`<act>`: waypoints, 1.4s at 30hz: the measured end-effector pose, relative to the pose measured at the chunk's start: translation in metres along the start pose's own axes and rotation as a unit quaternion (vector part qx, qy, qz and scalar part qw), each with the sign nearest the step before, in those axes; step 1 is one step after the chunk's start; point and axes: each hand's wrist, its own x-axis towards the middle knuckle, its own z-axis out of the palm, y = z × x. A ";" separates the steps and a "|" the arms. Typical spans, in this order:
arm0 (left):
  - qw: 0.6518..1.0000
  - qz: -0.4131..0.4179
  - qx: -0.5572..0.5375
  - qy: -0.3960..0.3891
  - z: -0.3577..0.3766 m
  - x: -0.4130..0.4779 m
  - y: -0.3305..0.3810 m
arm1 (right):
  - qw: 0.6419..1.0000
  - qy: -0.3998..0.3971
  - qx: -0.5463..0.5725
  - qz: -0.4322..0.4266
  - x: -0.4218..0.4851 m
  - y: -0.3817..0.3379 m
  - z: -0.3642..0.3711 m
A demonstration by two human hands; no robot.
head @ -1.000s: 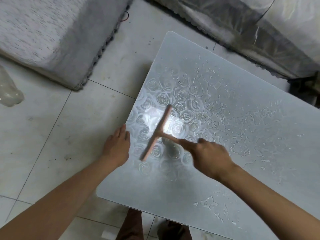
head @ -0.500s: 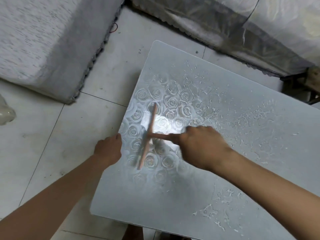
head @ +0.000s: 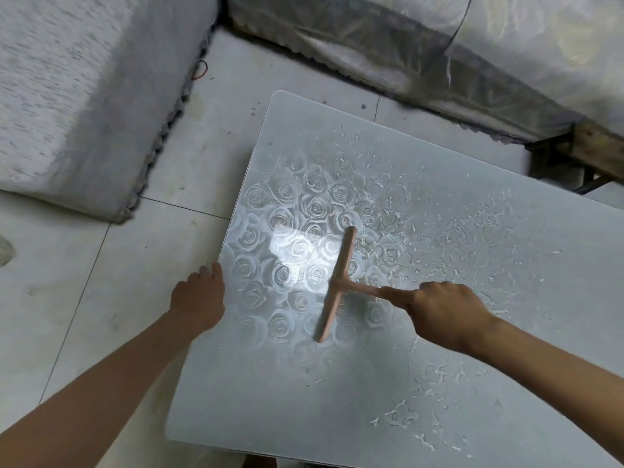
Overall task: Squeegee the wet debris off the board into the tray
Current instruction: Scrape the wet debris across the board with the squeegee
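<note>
- The right hand is closed round the stem of the wooden squeegee, with its index finger laid out along the handle. That grip probably lets it press the blade flat and steer it.
- The squeegee stands between the two hands, much nearer the right one. Its crossbar is down on the board and set roughly crosswise to the right forearm, so a push or pull would sweep a wide strip.
- The left hand sits at the board's edge, well apart from the squeegee. Its fingers are curled on the rim and it holds nothing else. I judge that it braces the board against the sideways drag of each stroke.
- The wet debris, beads and pale flecks, lies mostly beyond the right hand and out to its right. A smaller patch lies on the near side of the right forearm.
- The rose-patterned stretch between the hands looks smoother, so the work seems only partly done.
- The tray is not in view, so I cannot tell which edge the debris should go over.
- The tiled floor lies under the left hand, and a grey mattress lies beyond it.
</note>
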 end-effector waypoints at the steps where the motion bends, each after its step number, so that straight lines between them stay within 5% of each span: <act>1: 1.000 0.004 0.002 0.010 -0.003 -0.001 0.003 | 1.000 0.001 -0.004 0.004 0.000 0.005 0.002; 13: 0.990 0.113 0.061 0.061 0.000 -0.014 0.050 | 0.997 0.004 -0.033 0.065 -0.029 0.075 0.005; 18: 0.988 0.098 0.097 0.063 0.008 -0.014 0.077 | 0.994 0.091 -0.011 -0.064 -0.016 0.022 -0.012; 22: 0.990 0.073 0.107 0.056 0.008 -0.013 0.102 | 0.988 0.081 -0.026 -0.130 0.002 -0.009 0.004; 33: 0.995 0.014 0.094 0.023 0.011 -0.035 0.156 | 0.998 0.046 0.030 -0.031 -0.070 0.141 0.078; 42: 0.998 -0.023 -0.016 0.049 0.002 -0.045 0.178 | 0.990 0.123 0.038 -0.052 -0.084 0.121 0.052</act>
